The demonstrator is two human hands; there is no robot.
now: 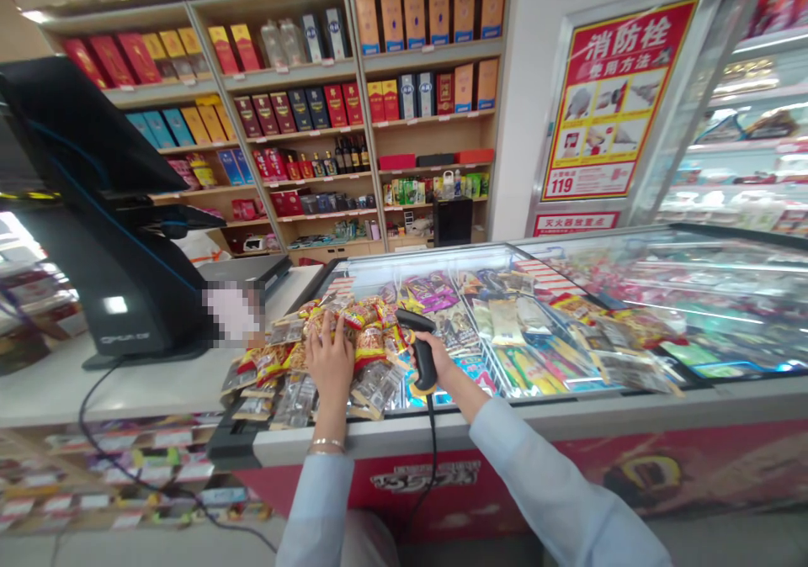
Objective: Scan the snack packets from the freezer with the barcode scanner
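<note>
My left hand (330, 355) lies with its fingers spread over a heap of snack packets (369, 344) on the glass top of a chest freezer (498, 256). Some packets are red and yellow, others clear with dark contents. In my right hand (440, 360) is a black and yellow barcode scanner (426, 365), gripped by its handle. Its head points left, towards the heap, and its cable hangs down over the freezer's front. Whether my left fingers pinch any one packet I cannot make out; they look laid on top.
A black checkout terminal (119, 214) stands on the white counter (157, 386) to the left. More packets (622, 340) lie on the freezer glass to the right. Shelves with boxed bottles (303, 108) line the back wall. A loose cable (104, 458) droops from the counter.
</note>
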